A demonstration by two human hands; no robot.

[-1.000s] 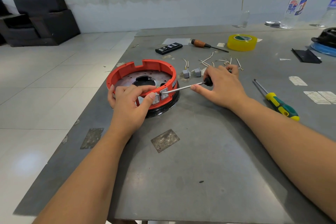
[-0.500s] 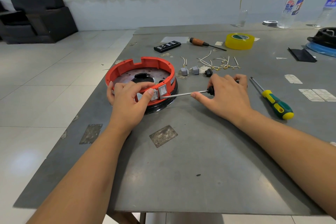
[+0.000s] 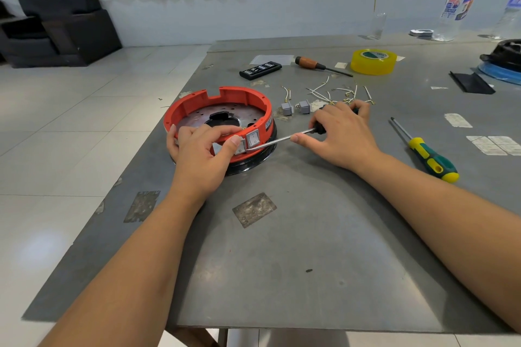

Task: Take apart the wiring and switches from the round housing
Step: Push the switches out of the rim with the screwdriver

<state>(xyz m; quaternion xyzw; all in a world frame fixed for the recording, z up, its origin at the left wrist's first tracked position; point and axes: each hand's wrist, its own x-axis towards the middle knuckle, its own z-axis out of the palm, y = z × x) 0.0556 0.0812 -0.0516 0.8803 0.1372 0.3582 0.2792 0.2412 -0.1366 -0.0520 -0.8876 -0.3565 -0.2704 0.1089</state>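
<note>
Off the table's left edge, a dark armchair [image 3: 62,20] stands on the tiled floor by the curtained wall. On the grey metal table [image 3: 310,248], close to its left edge, sits the round housing [image 3: 197,105], an orange ring on a black base with a perforated metal plate inside. The left hand [image 3: 201,152] grips the ring's near wall, fingers curled over the rim and the thumb pressing on one of two grey rocker switches [image 3: 253,139] set in the outer wall. A slim screwdriver [image 3: 282,138] has its tip at the lower edge of those switches; its black handle is held in the curled fingers of the right hand [image 3: 342,136], whose index finger lies extended along the shaft.

Behind the housing, toward the far edge, lie a black remote-like panel [image 3: 260,69] and a wooden-handled screwdriver [image 3: 318,65]. Just right of the housing, two loose grey switches [image 3: 295,107] stand side by side, and beyond them loose white wires [image 3: 327,90] with brass ends are scattered, partly hidden by the right hand. A yellow tape roll [image 3: 372,62] sits farther back. To the right of the right hand lies a green-and-yellow screwdriver [image 3: 428,153], apart from it. Near the right edge are white stickers [image 3: 496,144], a black flat piece [image 3: 470,82] and a black object on a blue base [image 3: 501,63]. Clear plastic bottles [image 3: 454,8] stand at the far right corner.
</note>
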